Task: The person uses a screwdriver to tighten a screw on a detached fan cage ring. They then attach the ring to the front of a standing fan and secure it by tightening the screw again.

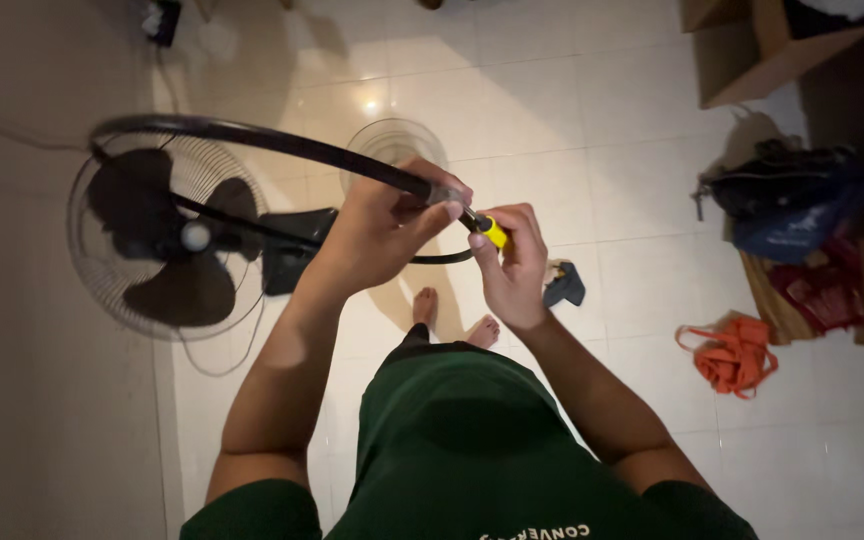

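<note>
While gripped by left hand (384, 222): thin black plastic ring (252, 136), w/ yellow-handled screwdriver (492, 232).

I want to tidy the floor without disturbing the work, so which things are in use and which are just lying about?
In use:
black ring, held by left hand
yellow-handled screwdriver, in right hand
fan

Lying about:
orange bag
dark cloth
dark bag
cardboard box

The person wears a dark green short-sleeved cotton T-shirt (452, 440) with pale printed lettering low on the chest, and dark shorts with a black waistband. Both forearms are bare, as are the two feet (452, 318). No watch, rings or gloves show.
</note>
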